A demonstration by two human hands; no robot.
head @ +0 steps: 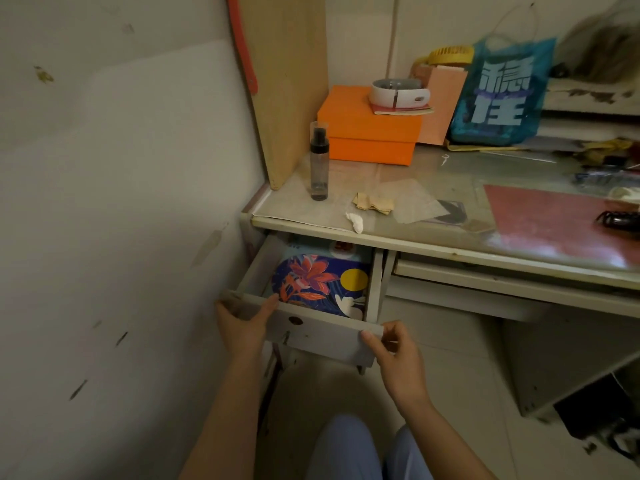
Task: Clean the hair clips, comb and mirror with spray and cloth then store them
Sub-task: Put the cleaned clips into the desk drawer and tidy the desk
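Nearest, legs: light blue trousers (349, 452) at six o'clock, between the two forearms.
Left hand: left hand (242, 325) grasps the left corner of the drawer front (322, 332), thumb hooked over the top edge, fingers hidden behind the panel.
Right hand: right hand (398, 355) pinches the right end of the same panel, thumb on its face, fingers curled behind.
Drawer: pulled out of the desk at its left end; a small round hole shows in the front panel.
Drawer contents: a rounded item printed with red flowers and a yellow disc on dark blue (318, 284) lies flat inside; whether it is the mirror cannot be told.
Desk: glass-topped desk (433, 237) runs off toward three o'clock.
Cloths: a beige cloth (374, 202) and a white scrap (355, 221) lie near the front edge, just above the drawer.
Spray: clear spray bottle (319, 164) with black pump stands upright at eleven o'clock from the cloths.
Hair clip: a dark claw clip (620, 220) at three o'clock, on a red sheet under the glass.
Orange box: orange box (370, 129) behind the bottle, a white band-shaped device (400, 93) on top.
Writing: blue bag (502, 95) at one o'clock bears two large pale Chinese characters, apparently 稳住.
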